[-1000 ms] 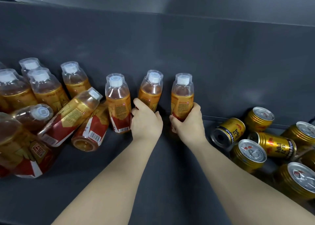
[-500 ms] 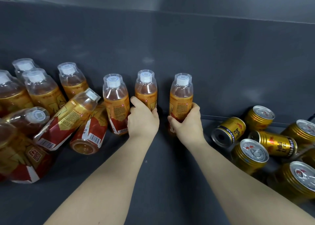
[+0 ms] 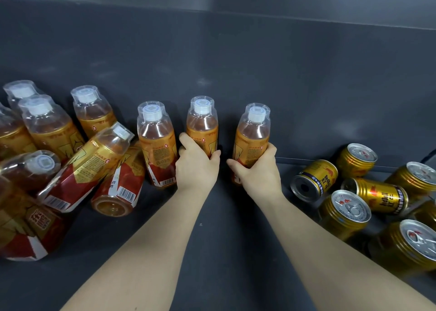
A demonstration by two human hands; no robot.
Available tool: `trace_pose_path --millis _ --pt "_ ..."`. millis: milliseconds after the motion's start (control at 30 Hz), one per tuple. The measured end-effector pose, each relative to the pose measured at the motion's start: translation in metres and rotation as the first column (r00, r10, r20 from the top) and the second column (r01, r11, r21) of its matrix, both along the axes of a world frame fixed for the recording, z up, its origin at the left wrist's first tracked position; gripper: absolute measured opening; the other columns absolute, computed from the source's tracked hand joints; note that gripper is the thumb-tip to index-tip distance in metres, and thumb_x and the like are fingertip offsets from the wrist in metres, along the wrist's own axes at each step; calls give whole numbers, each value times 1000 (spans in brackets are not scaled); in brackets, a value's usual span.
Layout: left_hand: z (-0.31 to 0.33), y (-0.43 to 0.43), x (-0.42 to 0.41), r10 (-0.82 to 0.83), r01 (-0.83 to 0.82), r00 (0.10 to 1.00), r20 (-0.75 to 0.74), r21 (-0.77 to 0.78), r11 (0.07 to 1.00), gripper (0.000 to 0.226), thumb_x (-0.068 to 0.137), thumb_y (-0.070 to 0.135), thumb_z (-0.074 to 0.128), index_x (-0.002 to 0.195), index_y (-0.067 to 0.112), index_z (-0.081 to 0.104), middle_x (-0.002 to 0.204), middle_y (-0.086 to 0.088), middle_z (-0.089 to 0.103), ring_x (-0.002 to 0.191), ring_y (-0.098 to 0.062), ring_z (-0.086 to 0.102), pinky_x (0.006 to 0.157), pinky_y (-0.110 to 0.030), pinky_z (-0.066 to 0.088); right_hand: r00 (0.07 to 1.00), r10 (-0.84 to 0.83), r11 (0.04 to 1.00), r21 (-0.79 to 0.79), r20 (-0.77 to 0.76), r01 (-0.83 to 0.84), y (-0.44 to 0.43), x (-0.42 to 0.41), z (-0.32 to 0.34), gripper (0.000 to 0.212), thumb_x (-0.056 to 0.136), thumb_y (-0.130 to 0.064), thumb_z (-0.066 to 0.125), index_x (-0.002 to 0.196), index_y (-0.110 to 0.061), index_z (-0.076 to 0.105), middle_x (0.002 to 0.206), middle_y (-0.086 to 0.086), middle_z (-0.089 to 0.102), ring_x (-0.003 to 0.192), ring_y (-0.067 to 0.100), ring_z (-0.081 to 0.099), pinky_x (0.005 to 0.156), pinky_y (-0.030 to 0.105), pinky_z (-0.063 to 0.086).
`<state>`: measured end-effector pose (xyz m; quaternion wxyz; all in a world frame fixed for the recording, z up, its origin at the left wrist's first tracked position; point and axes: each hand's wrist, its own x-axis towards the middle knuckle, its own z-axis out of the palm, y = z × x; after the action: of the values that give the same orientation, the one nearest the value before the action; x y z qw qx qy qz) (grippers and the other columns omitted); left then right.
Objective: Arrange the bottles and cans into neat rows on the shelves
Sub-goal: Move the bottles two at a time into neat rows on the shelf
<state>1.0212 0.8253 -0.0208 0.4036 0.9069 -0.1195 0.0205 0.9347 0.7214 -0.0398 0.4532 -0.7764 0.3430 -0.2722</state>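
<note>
— What could go wrong from here?
— If I slide these too fast, my left grip (image 3: 197,166) may knock the neighbouring tea bottle (image 3: 157,145) into the leaning bottle (image 3: 94,162); that pile could topple.
— And your grips?
— Left grip curled round the middle tea bottle (image 3: 202,128); right grip (image 3: 256,171) wrapped round the right tea bottle (image 3: 252,133); both bottles stand upright on the shelf (image 3: 224,251), near its back wall (image 3: 236,63).
</note>
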Motion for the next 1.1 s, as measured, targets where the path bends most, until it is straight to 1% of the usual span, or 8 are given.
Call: trace_pose_path --millis 200,433,600,733,800,900,1000,1100 --pt "-4 1 3 3 -3 999 32 1 1000 91 86 44 73 148 11 16 132 -18 54 113 -41 61 86 -47 54 1000 -14 1000 3 6 14 2 3 -1 79 78 -42 82 136 -26 30 122 -10 48 104 9 51 82 26 46" --pt "-1 9 -1 -17 19 999 49 -47 999 81 84 45 74 140 10 28 123 -14 59 111 -36 62 86 -43 54 1000 4 1000 -18 6 -4 6 -3 9 71 81 -36 81 133 -23 34 115 -11 48 101 9 50 83 24 45" --pt "2 23 -16 -42 42 998 53 -6 999 78 81 55 72 133 15 31 117 -10 61 104 -33 65 79 -41 55 1000 7 999 -47 2 -7 18 -18 12 72 80 -37 82 133 -24 35 118 -9 52 106 11 53 91 30 51" --pt "6 35 -32 -79 78 993 92 23 997 77 81 56 72 132 15 32 118 -9 60 105 -32 64 80 -41 54 1000 -12 998 -65 6 12 27 -31 16 65 79 -40 82 120 -32 32 118 -6 57 105 13 58 89 33 54" --pt "9 40 -39 -105 102 989 106 32 994 77 81 57 71 133 15 32 118 -8 60 105 -32 64 80 -41 54 1000 -21 997 -73 12 21 33 -39 18 64 80 -41 81 120 -31 33 117 -6 57 103 14 58 88 33 54" --pt "13 46 -53 -127 123 984 123 41 992 78 81 58 70 135 17 31 119 -7 60 106 -30 64 80 -40 55 999 -33 997 -64 16 34 41 -55 22 66 80 -39 81 126 -27 36 114 -9 56 98 10 59 82 25 52" --pt "16 53 -68 -141 137 978 151 37 990 79 81 58 70 136 17 31 120 -6 59 106 -29 64 80 -39 56 999 -33 997 -65 12 34 50 -74 25 62 81 -38 81 122 -29 35 104 -14 54 83 2 58 65 9 43" --pt "20 61 -86 -156 153 978 140 34 988 77 82 57 70 135 17 31 119 -5 59 106 -27 64 80 -37 55 999 -27 997 -75 24 29 59 -94 27 68 82 -39 79 132 -25 35 116 -12 52 99 7 53 78 17 46"
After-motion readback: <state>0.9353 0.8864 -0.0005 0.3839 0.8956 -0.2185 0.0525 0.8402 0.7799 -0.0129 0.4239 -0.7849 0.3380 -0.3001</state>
